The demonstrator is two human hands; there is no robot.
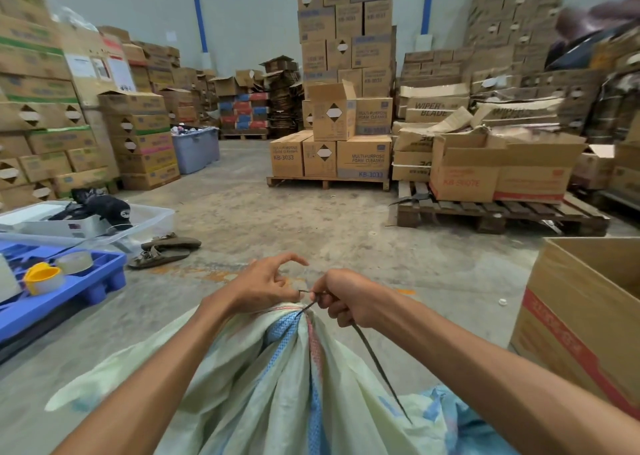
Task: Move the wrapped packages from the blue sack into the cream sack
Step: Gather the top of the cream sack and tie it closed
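Note:
The cream sack (pixel 242 378), with blue and pink stripes, fills the bottom centre, its mouth gathered into a tight neck. A thin black tie (pixel 372 354) goes round that neck and trails down to the right. My left hand (pixel 266 283) holds the gathered neck, its index finger and thumb curved in a ring above it. My right hand (pixel 348 297) pinches the black tie close to the neck. A corner of the blue sack (pixel 446 416) shows at the bottom right, behind my right forearm. No wrapped packages are visible.
An open cardboard box (pixel 585 312) stands at the right. A blue plastic pallet (pixel 69 281) with tape rolls, a clear bin (pixel 149 219) and sandals (pixel 166 250) lie at the left. Pallets of stacked cartons (pixel 329 156) ring the concrete floor ahead.

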